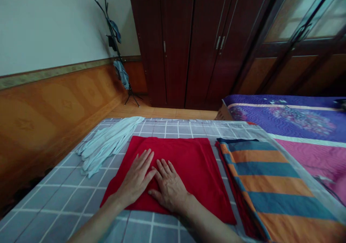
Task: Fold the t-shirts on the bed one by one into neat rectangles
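Note:
A red folded cloth (189, 160), perhaps a garment, lies flat in front of me on a grey checked bed cover (81, 196). My left hand (137, 178) rests on its left part with the fingers stretched out. Just to the right, my right hand (171, 187) lies flat on the same cloth, fingers extended and palm down. The two thumbs are close together. Neither hand grips anything. Right of the red cloth sits a stack of folded fabric, topped by an orange and teal striped cloth (270, 178), with dark red and navy edges showing beneath.
A crumpled pale cloth (110, 142) lies at the bed's far left. Beyond the bed stand a dark wooden wardrobe (178, 48) and a coat stand (119, 52) with clothes on it. A second bed with a purple and pink cover (297, 116) is at the right.

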`<state>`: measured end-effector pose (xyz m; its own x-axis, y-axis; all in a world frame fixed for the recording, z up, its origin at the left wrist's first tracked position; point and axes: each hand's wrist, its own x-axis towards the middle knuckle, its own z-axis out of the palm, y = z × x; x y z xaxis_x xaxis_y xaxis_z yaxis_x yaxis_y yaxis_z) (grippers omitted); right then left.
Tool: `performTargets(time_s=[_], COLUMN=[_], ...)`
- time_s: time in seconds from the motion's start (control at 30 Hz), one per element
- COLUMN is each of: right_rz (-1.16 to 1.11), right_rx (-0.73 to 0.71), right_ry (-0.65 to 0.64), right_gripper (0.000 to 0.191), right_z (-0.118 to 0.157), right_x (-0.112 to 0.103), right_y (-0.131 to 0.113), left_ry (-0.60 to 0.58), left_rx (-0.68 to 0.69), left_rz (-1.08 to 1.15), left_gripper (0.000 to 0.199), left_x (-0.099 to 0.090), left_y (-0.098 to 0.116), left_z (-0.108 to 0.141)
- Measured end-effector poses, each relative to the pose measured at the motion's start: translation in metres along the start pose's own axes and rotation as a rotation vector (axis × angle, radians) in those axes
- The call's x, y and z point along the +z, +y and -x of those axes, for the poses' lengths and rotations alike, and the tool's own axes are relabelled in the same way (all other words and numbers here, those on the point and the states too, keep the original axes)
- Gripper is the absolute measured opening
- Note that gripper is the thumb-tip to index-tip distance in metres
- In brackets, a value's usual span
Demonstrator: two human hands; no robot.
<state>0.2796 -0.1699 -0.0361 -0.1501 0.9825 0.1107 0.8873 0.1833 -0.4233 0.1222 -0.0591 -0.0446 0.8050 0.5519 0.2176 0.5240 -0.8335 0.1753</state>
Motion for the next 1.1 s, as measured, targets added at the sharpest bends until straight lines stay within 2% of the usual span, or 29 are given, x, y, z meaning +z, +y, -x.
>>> performTargets(time_s=[0.1,0.23,0.33,0.47,0.63,0.73,0.87,0.97,1.1], right_rz=[0.038,0.122,0.166,0.228,0.412,0.492,0.492,0.418,0.333], right_rx=[-0.002,0.008,0.059,0.251,0.594,0.705,0.738,0.848,0.957], right_ry=[0.048,0.09,0.079,0.1,0.255,0.306,0.256,0.185,0.132], right_gripper=[0.063,0.071,0.073,0.07,0.058,0.058,0.055,0.052,0.036], right_z=[-0.001,0.001,0.01,0.033,0.069,0.087,0.1,0.1,0.094], right_x=[0.003,0.004,0.001,-0.008,-0.016,-0.02,-0.033,-0.047,-0.058], right_y=[0.002,0.007,0.017,0.037,0.061,0.067,0.068,0.069,0.077], left_ry=[-0.041,-0.08,-0.051,-0.009,-0.004,0.005,0.017,0.026,0.024], left_rx=[0.071,0.094,0.119,0.129,0.119,0.115,0.109,0.108,0.087], left_rz=[0.066,0.045,-0.02,-0.064,-0.029,-0.004,0.042,0.079,0.131], left_gripper=[0.058,0.057,0.06,0.062,0.062,0.062,0.061,0.06,0.058], left_x=[0.015,0.038,0.045,0.042,0.04,0.04,0.038,0.035,0.031], left_y=[0.017,0.009,0.005,0.009,0.012,0.011,0.01,0.01,0.011], left_z=[-0.018,-0.024,-0.022,-0.019,-0.02,-0.02,-0.02,-0.02,-0.02])
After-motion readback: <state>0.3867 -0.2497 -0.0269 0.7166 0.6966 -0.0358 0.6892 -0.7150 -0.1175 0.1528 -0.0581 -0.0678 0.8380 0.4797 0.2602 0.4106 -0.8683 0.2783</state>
